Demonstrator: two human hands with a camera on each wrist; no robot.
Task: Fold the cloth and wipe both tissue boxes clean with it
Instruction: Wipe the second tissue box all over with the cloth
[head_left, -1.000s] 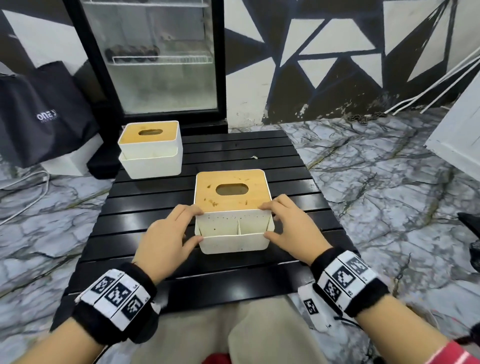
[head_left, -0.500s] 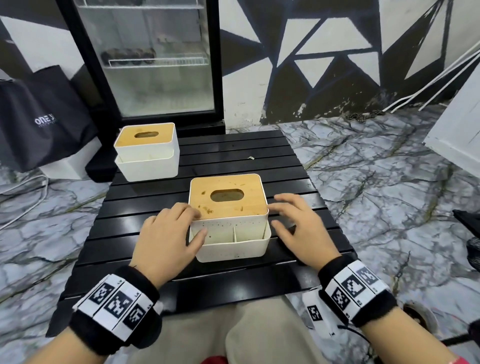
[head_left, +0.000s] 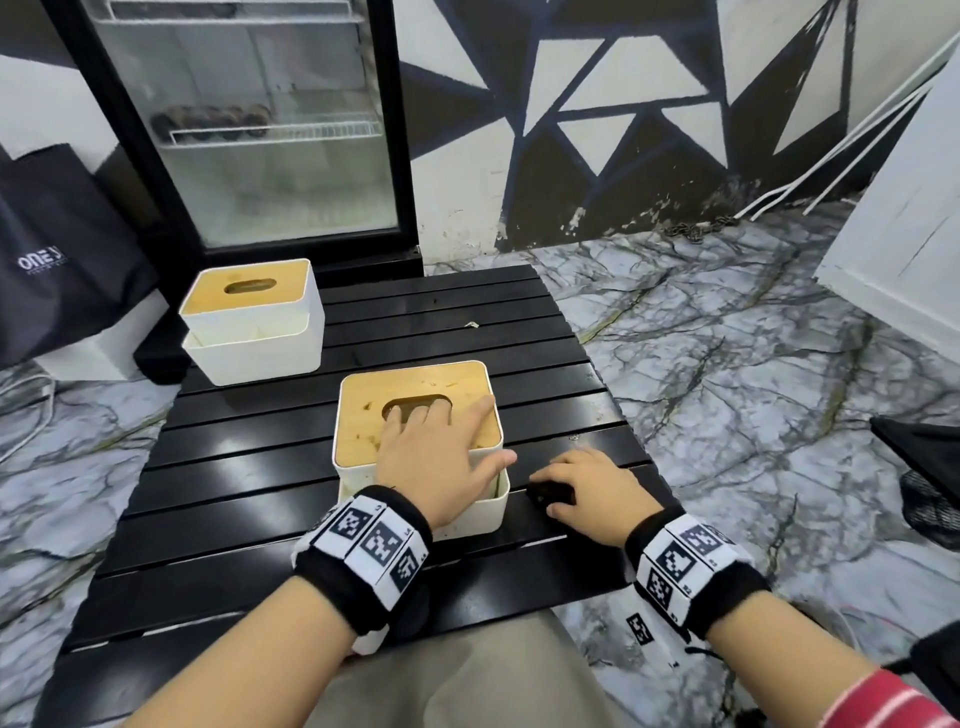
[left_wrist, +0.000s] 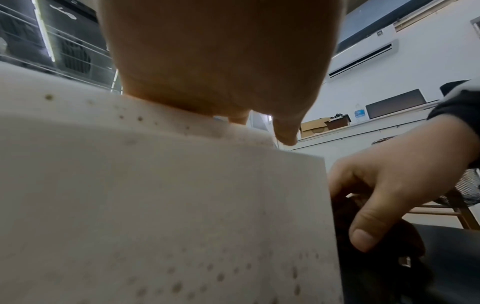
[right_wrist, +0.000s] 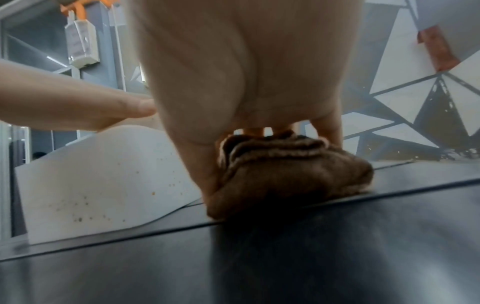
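Note:
The near tissue box (head_left: 415, 384), white with a stained wooden lid, stands mid-table; brown specks dot its white side (left_wrist: 155, 205) (right_wrist: 103, 185). My left hand (head_left: 457, 436) lies flat on its lid, fingertips at the oval slot, thumb over the right edge. Just right of the box my right hand (head_left: 587, 483) curls over a bunched dark brown cloth (head_left: 548, 493) on the table; the right wrist view shows the thumb and fingers clasping the cloth (right_wrist: 285, 174). The second tissue box (head_left: 249, 322) stands at the table's far left corner, untouched.
The black slatted table (head_left: 260, 467) is low, with marble floor around it. A glass-door fridge (head_left: 260, 130) stands right behind it, a black bag (head_left: 62, 249) at the left and a white panel (head_left: 893, 234) at the right. A small scrap (head_left: 471, 325) lies on the far slats.
Both hands have left the sides of the near box. The left one went up onto its lid; the right one moved right and came down on the brown cloth.

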